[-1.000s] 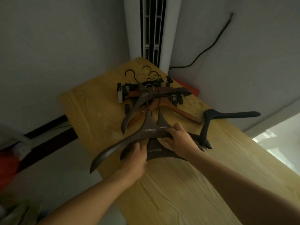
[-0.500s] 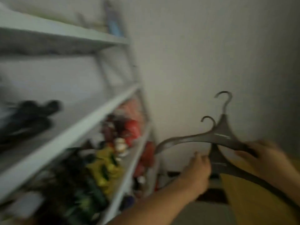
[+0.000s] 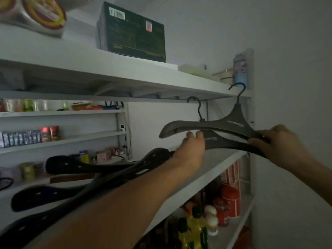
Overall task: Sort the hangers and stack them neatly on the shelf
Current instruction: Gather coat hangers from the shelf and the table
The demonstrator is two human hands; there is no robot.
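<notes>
Person has turned from the wooden table to the white shelf (image 3: 212,169). Two dark grey broad-shouldered hangers (image 3: 231,123), centre-right of frame, are now above it: left hand (image 3: 190,150) and right hand (image 3: 280,141) clamp opposite arms. Black hangers (image 3: 75,164) already stacked lower left; placement next, likely.

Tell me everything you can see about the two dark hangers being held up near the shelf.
The two dark grey-brown hangers, matte and wood-like, have wide curved arms and black metal hooks pointing up. They are stacked unevenly, one behind and lower, held roughly level above the white middle shelf. The left hand grips the lower one's middle; the right hand grips their right ends. Small pale lettering is unreadable.
</notes>
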